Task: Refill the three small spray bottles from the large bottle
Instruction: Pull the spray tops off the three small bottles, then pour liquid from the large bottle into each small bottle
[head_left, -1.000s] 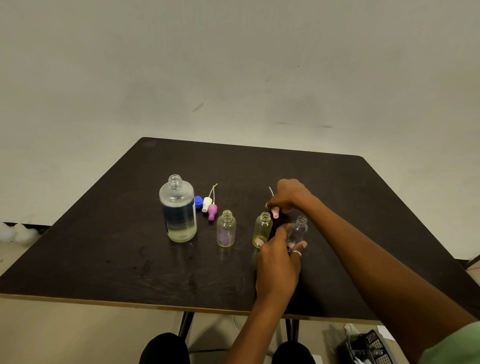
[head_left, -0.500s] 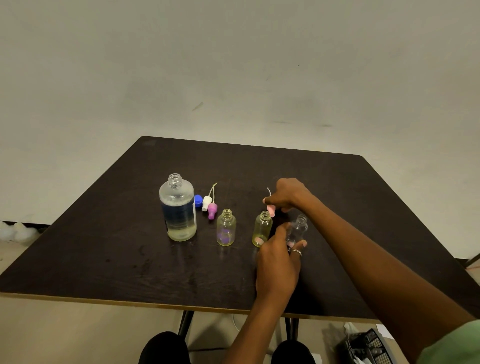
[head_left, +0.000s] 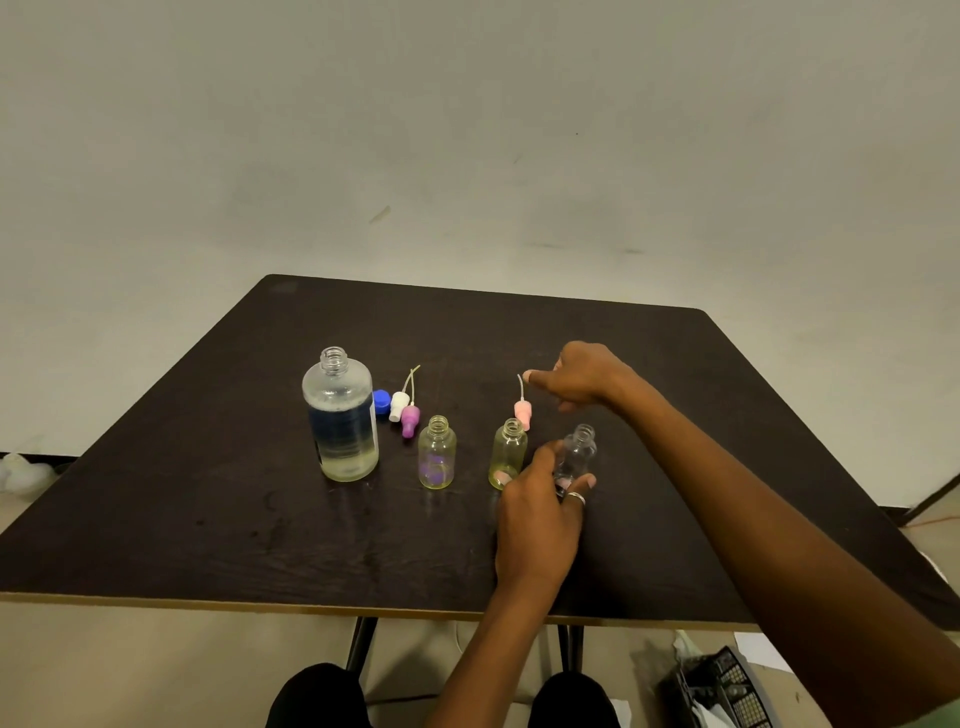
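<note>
The large bottle stands uncapped at the left, partly filled with clear liquid. Three small bottles stand open in a row: one with a purple tint, a yellowish one and a clear one. My left hand grips the clear bottle near its base. My right hand hovers behind the row with loose fingers, holding nothing. A pink spray head lies on the table just below its fingertips, behind the yellowish bottle.
A blue cap, a white spray head and a purple spray head lie beside the large bottle. The dark table has its front edge near my knees. A black basket sits on the floor at the right.
My right hand has let go of the pink spray head, which now lies on the table, and has drawn slightly back. My left hand keeps its hold on the clear bottle.
</note>
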